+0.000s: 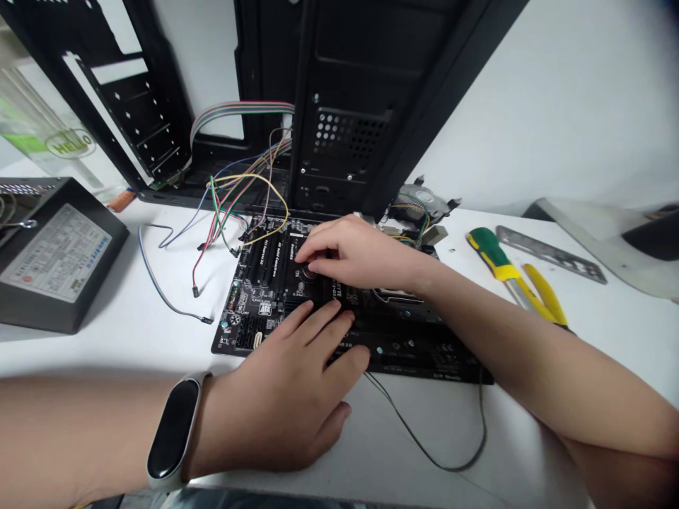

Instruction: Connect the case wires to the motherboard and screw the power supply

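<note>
Clearly, the small round dark disc (305,276) sits right at the tips of the thumb and forefinger of the right hand (344,249). The two tips curl close to each other, but whether they pinch the disc I cannot tell. It is seated on a flat, black, rectangular circuit board (392,362), which lies set back from the near edge of the white, smooth tabletop (132,318). Nearer that edge, the left hand (300,382) is palm down with fingers spread, its longer fingers over the board and the thumb beyond the board's near edge.

White lettering, ridged black slots and tiny metal parts roughen the board's surface. Thin, loosely looping coloured wires (247,177) drape to its far left corner. Behind it, toward the tabletop's far edge, stands a tall black metal case (361,63), punched with round holes. By the left edge is a boxy dark power supply with a printed label (90,297); toward the right edge lies a screwdriver with a plump green-and-yellow handle (491,251).
</note>
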Action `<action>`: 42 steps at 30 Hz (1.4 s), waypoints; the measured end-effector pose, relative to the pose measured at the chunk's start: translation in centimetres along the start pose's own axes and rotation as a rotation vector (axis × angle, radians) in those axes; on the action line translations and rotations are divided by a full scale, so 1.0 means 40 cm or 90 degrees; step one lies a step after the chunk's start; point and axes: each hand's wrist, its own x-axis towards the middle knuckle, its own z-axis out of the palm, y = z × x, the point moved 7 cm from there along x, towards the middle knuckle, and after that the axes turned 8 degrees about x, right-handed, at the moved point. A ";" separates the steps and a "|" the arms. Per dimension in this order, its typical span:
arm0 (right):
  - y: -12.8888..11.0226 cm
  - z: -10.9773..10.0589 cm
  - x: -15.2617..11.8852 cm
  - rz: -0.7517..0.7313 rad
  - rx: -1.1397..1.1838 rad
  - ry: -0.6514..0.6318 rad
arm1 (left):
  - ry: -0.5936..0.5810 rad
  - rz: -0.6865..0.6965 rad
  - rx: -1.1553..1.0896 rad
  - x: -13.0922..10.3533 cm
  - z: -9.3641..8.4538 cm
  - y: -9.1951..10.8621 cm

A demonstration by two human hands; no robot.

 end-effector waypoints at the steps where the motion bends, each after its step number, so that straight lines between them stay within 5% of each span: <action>1: -0.004 -0.002 -0.001 0.000 -0.014 0.000 | 0.002 0.001 0.000 0.000 -0.001 0.000; 21: -0.004 0.017 0.000 0.025 -0.055 -0.018 | 0.010 0.003 0.008 0.002 -0.002 -0.002; 29: -0.006 0.003 -0.006 0.016 -0.036 -0.003 | 0.094 0.031 0.148 -0.005 -0.044 0.017; 37: -0.027 -0.099 -0.045 0.020 -0.025 0.112 | 0.066 -0.145 0.066 0.037 -0.115 -0.169; 42: -0.044 -0.076 -0.072 -0.031 -0.055 0.077 | 0.073 -0.170 0.031 0.036 -0.108 -0.229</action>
